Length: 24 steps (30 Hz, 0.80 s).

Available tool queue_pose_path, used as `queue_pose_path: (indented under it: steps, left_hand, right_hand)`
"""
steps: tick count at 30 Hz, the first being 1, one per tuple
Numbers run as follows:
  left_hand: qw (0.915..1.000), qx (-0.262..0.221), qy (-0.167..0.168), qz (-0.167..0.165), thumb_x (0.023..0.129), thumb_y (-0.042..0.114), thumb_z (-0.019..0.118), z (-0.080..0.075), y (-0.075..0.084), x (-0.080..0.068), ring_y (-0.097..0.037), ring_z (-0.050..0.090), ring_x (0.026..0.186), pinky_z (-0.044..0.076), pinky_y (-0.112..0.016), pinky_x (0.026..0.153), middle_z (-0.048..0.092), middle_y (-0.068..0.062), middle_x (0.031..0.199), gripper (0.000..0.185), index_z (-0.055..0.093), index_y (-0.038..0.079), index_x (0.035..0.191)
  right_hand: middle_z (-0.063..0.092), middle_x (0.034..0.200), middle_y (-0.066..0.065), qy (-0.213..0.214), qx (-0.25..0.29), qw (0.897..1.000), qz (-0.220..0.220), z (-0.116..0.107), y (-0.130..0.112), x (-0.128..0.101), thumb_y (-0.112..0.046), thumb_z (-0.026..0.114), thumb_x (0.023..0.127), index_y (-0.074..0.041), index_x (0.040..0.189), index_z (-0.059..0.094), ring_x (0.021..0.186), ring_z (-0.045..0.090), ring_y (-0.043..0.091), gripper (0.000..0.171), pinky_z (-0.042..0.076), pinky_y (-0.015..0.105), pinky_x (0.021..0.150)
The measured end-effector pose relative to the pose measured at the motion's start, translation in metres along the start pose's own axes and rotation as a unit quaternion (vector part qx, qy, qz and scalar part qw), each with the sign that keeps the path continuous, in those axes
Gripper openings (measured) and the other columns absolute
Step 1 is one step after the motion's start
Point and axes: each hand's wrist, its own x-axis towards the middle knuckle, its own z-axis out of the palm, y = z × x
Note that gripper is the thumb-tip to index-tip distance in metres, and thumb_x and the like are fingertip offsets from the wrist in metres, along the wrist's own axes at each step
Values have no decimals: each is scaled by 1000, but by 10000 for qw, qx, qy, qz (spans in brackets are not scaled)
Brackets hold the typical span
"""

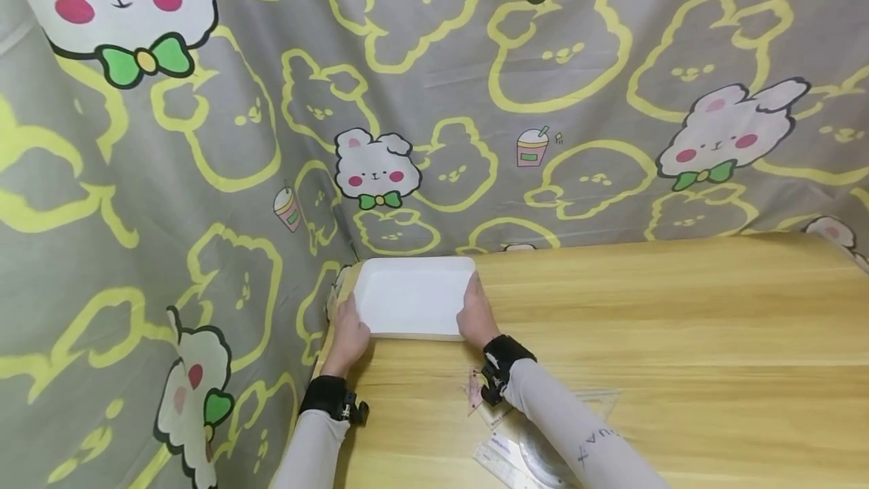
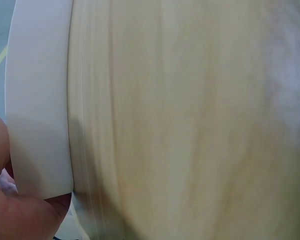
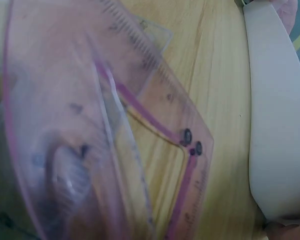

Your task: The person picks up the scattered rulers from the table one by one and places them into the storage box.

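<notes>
A white rectangular tray (image 1: 413,294) lies at the far left corner of the wooden table (image 1: 679,323). My left hand (image 1: 348,338) grips its near left corner, and my right hand (image 1: 477,315) grips its right edge. In the left wrist view the tray's white rim (image 2: 37,100) runs along the wood, with my fingers (image 2: 20,212) curled at its lower end. The right wrist view shows the tray's side (image 3: 277,125) and a fingertip (image 3: 285,231) at its bottom corner.
Clear plastic rulers and set squares with pink markings (image 1: 516,436) (image 3: 105,130) lie on the table under my right forearm. A grey cloth with cartoon bunnies (image 1: 204,134) hangs behind and to the left of the table.
</notes>
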Motion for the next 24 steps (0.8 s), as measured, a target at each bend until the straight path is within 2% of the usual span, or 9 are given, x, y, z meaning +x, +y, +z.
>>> queue_pose_path:
  steps: [5, 11, 17, 24]
  left_hand:
    - [10000, -59, 11, -6, 88, -12, 34, 2, 0, 0, -55, 20, 151, 18, -62, 124, 22, -44, 159, 71, 14, -21, 156]
    - [9999, -37, -73, -150, 88, -13, 36, 7, 4, -6, -55, 19, 151, 17, -62, 125, 23, -43, 160, 72, 15, -20, 156]
    - [9996, -136, 37, -254, 90, -12, 37, 10, 9, -10, -54, 19, 152, 17, -62, 125, 23, -41, 161, 71, 16, -18, 157]
    - [9979, -444, -178, -438, 90, -10, 37, 9, 15, -9, -50, 15, 154, 14, -60, 126, 17, -37, 165, 74, 12, -14, 160]
  right_hand:
    - [12, 164, 43, 71, -34, 10000, -54, -2, -3, -1, 19, 44, 87, 22, 156, 6, 155, 18, 50, 79, 17, 55, 126]
    - [10, 165, 42, 10, -161, 9999, -6, -1, 7, -2, 20, 43, 86, 21, 156, 3, 155, 16, 49, 81, 16, 54, 126]
    - [14, 165, 40, 13, -134, 9999, 26, -7, 14, -3, 19, 42, 87, 21, 156, 7, 155, 19, 49, 78, 17, 54, 126]
    - [15, 165, 40, 34, 59, 9999, 124, -16, 15, -4, 16, 40, 88, 20, 157, 7, 154, 21, 49, 77, 19, 54, 126]
